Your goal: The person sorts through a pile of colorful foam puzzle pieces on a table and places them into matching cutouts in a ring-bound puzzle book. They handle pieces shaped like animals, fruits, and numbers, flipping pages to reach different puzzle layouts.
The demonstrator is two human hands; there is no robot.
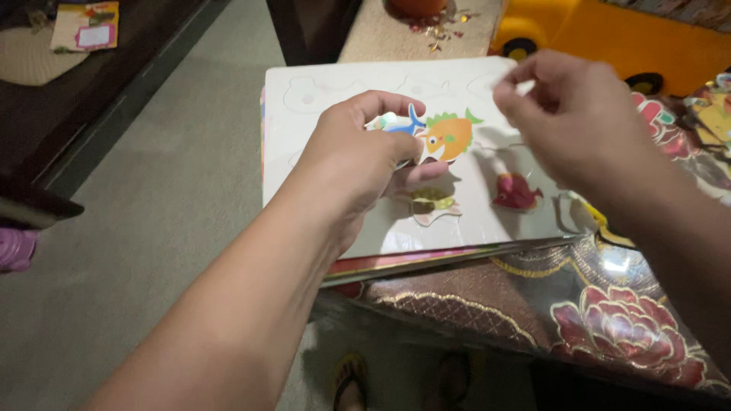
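The blue fish piece sits pinched at the fingertips of the left hand, held low over the middle of the white puzzle board. It is a flat, glossy cut-out and mostly hidden by the fingers; only a blue fin and part of the body show. Its right edge touches or overlaps an orange fish piece, rounder, with green fins, lying with its long axis across the board; whether that one is seated in a recess cannot be told. The left hand is plainly the nearer of the two.

The right hand hangs above the board's right side, blurred, fingertips drawn together; whether it pinches anything cannot be told.

Below lie a yellowish piece and a red fish piece, apart from each other. Empty outlined recesses line the board's far edge. The board rests on a shiny floral tablecloth, red and gold. A yellow toy vehicle stands beyond, and grey carpet lies to the left.
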